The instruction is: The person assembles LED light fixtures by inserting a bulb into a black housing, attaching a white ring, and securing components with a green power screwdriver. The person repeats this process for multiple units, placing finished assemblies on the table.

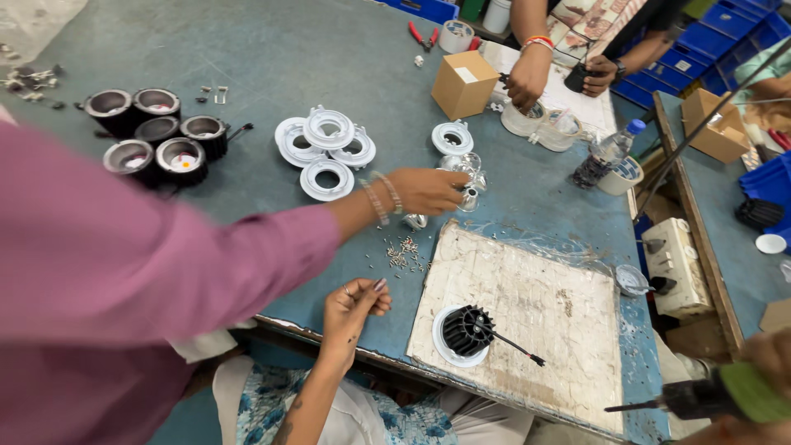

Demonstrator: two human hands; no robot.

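Observation:
My left hand (428,191), at the end of a pink sleeve with bangles on the wrist, reaches across the blue table. Its fingertips pinch a small shiny reflector cup (469,199) at the edge of a cluster of such cups (465,165). My right hand (770,358) is at the bottom right corner, wrapped around a green and black power screwdriver (713,397) whose bit points left. A black finned heat sink (466,330) sits on a white ring on a worn white board (535,288), between my two hands.
A seated person's hand (356,306) rests on the table's near edge. Loose screws (404,254), white rings (325,148) and black round housings (156,136) lie to the left. At the far side are a cardboard box (464,84), another worker's hands (527,78) and a bottle (607,152); a socket strip (680,264) is at the right.

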